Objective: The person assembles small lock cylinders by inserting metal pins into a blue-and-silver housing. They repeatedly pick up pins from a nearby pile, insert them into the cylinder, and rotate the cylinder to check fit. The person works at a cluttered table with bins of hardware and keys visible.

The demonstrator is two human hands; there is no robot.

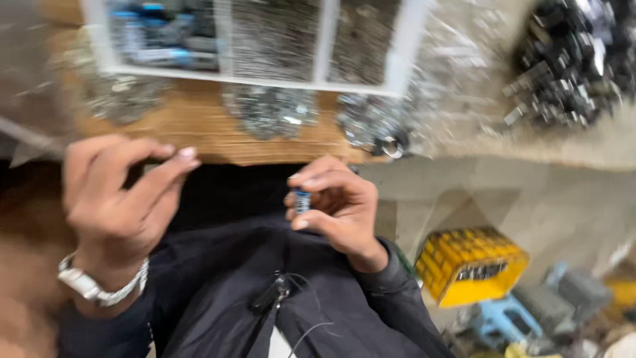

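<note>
Our right hand [334, 202] pinches a small blue-and-silver part [302, 199] between thumb and fingertips, near the chest for inspection. Our left hand [119, 192] curls loosely; whether it grips anything, we cannot tell. Piles of metal hardware [271, 109] lie on the wooden bench [199, 126].

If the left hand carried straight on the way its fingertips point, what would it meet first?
Probably the right hand and the small blue-and-silver part it pinches; the left hand points rightward across a dark gap. Blur leaves depth uncertain.

Two hands: left hand [116, 199], right hand [331, 205]. One small blue-and-silver part [302, 200]. One wristwatch [99, 284]. One yellow crate [472, 265]. Three heaps of metal hardware [271, 109] on bench [199, 126].
</note>
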